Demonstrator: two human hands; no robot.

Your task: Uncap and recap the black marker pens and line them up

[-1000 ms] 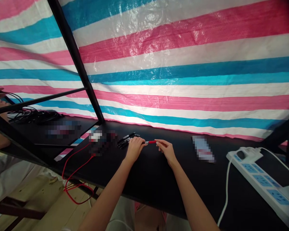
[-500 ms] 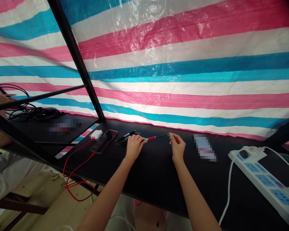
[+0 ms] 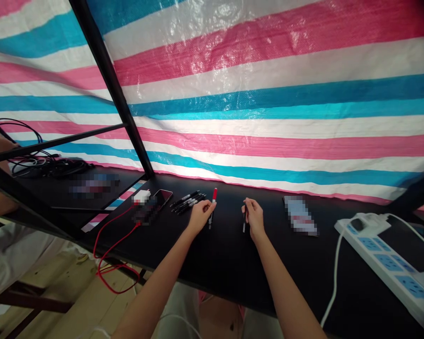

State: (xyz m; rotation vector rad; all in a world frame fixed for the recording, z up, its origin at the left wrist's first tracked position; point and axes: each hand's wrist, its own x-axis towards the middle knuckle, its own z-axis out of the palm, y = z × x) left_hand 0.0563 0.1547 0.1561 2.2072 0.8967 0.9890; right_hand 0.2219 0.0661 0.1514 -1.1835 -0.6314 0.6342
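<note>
My left hand (image 3: 200,216) is closed on a pen with a red section (image 3: 215,195). The red end points up, and a dark lower part shows beneath the fingers. To its right, apart from it, my right hand (image 3: 255,217) pinches a thin dark pen part (image 3: 244,223) that points down and has a lighter tip. Whether it is a refill or a barrel piece I cannot tell. Several black pens (image 3: 188,201) lie in a loose bunch on the black table (image 3: 229,263), just beyond my left hand.
Left of the pens are a phone (image 3: 162,197), a white charger (image 3: 141,197) and a red cable (image 3: 108,219). A blurred packet (image 3: 300,215) lies right, near a white power strip (image 3: 385,259). A black frame post (image 3: 116,89) stands left; another person's arm (image 3: 0,146) is beyond it.
The red pen and the thin dark part, earlier in one line between my hands, are now apart. The red pen has turned upright; the dark part now points down in my right hand.
</note>
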